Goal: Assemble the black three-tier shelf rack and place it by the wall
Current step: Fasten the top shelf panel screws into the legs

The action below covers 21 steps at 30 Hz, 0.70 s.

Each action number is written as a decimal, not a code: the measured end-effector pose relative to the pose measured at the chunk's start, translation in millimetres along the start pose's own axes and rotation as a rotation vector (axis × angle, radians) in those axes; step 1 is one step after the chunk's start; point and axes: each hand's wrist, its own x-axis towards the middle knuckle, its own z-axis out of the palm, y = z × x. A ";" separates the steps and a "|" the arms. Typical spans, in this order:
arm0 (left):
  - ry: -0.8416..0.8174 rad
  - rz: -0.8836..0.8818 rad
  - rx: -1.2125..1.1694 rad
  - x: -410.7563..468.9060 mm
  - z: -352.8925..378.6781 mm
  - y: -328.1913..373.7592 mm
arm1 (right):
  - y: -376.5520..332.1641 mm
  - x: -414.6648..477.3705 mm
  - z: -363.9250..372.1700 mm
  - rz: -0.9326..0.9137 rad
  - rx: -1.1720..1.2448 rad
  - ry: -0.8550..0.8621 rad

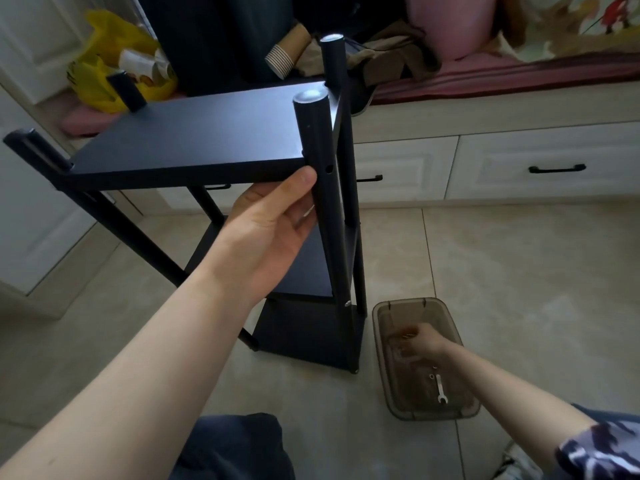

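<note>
The rack stands on the tiled floor, in front of the drawers. The left hand grips its near right post just under the top shelf. Keep that hold firm, so the frame stays square. The right hand reaches into the far end of the brown bin, fingers curled down (whether they pinch anything, I cannot tell). The open hole in the post probably wants a bolt, and the wrench lies towards the bin's near end.
</note>
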 end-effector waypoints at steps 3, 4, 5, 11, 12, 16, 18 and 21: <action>0.010 -0.020 -0.028 -0.7 4.3 -0.2 | 8.1 8.7 -12.9 0.014 -0.110 0.097; 0.022 -0.023 -0.032 -0.9 5.0 0.5 | 8.9 10.9 -14.1 0.013 -0.158 0.123; 0.029 -0.027 -0.035 -0.6 5.9 1.0 | 9.6 14.5 -13.6 0.007 -0.211 0.132; 0.065 -0.042 -0.063 1.1 6.7 0.5 | 13.6 41.9 2.3 0.015 -0.606 0.079; 0.072 -0.046 -0.070 0.8 6.6 -0.3 | 13.9 45.4 2.6 0.003 -0.656 0.065; 0.084 -0.029 -0.092 0.0 7.4 -2.7 | 15.6 56.3 2.0 -0.031 -0.797 0.024; 0.063 -0.018 -0.071 0.2 7.5 -3.1 | 17.6 59.0 0.9 -0.047 -0.822 0.033; 0.043 -0.024 -0.060 1.3 7.5 -2.5 | 25.4 62.2 -0.7 -0.075 -0.865 0.059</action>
